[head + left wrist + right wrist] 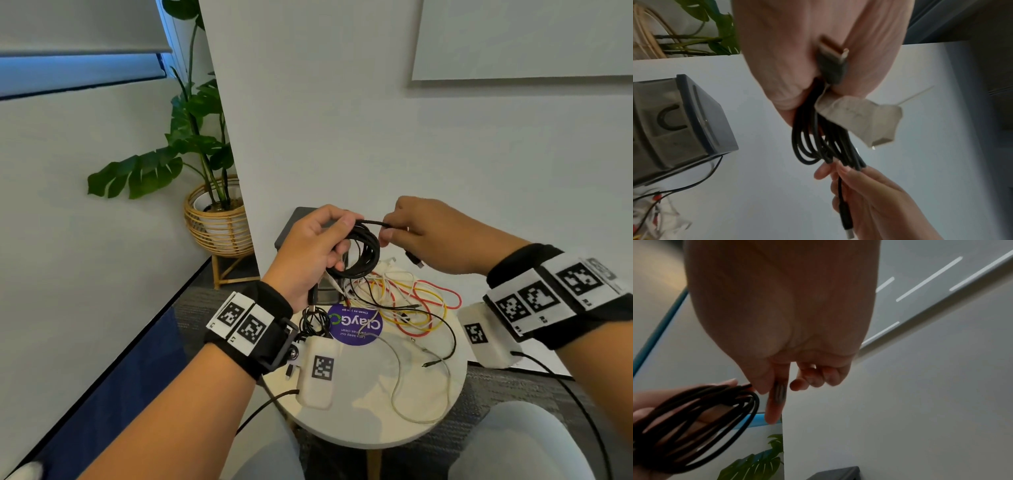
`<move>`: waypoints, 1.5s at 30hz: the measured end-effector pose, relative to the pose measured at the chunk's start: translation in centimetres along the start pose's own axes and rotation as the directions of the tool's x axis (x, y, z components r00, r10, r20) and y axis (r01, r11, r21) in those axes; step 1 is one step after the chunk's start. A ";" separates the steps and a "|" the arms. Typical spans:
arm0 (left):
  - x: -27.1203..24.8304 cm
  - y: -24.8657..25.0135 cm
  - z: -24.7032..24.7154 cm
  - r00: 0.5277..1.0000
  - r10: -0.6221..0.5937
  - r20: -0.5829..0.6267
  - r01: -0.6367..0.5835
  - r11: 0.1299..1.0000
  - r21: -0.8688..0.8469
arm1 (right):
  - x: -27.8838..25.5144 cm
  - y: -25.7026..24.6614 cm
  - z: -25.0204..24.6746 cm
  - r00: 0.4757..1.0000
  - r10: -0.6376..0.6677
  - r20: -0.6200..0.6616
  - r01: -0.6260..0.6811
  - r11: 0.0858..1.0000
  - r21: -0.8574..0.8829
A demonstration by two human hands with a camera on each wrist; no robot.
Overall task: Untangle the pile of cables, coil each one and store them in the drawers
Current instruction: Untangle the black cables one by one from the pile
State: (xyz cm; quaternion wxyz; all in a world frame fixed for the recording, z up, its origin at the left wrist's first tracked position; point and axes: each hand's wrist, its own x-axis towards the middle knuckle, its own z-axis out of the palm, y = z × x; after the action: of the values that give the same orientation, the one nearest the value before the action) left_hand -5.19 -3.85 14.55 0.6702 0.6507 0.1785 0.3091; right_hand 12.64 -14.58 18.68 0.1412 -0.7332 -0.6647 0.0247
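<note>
Below the hands stands a small round white table (359, 425) set against a pale wall, with grey carpet around it. On the table lie loose red, yellow, white and thin black cables (411, 308), tangled over one another, and a purple round sticker (356, 323). At the table's far edge, by the wall, sits a dark grey drawer unit (294, 226). To the left, a leafy plant (191, 137) grows in a wicker pot stand.

Held above the tangle, the black cable (363, 250) is wound into a coil of several loops. The left hand (308, 253) has its fingers curled round one side of the coil, which hangs with its long axis near upright. The right hand (435, 236) pinches the cable's free end between thumb and forefinger at the coil's top, that stretch running roughly level toward the right.

Only the left wrist view shows a USB plug (833, 61) tucked against the left palm, pointing back toward the wrist, and a crumpled pale tag (859, 120) on the coil; it also shows a second plug (846, 219) hanging past the right fingers. The right wrist view is blurred, but the right forefinger seems stretched out, the other fingers loosely curled.
</note>
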 end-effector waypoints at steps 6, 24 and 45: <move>-0.4 0.6 1.6 0.998 0.018 0.059 -0.011 0.993 -0.116 | 0.7 -0.2 1.9 0.986 0.116 -0.119 -0.017 0.783 0.622; 0.2 -0.3 0.7 0.984 0.164 -0.062 -0.156 0.981 0.118 | 1.0 -2.7 3.7 0.990 0.066 0.124 -0.138 0.286 0.948; 0.9 -2.1 0.5 0.990 0.071 -0.119 -0.057 0.991 0.122 | 1.1 -4.3 1.1 0.955 0.183 0.234 -0.209 0.974 0.091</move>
State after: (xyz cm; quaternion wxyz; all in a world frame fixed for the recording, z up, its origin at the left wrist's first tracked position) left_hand -3.82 -3.52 12.66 0.6077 0.6745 0.2167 0.3588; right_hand 8.32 -12.97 18.80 0.1040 -0.7787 -0.5979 0.1592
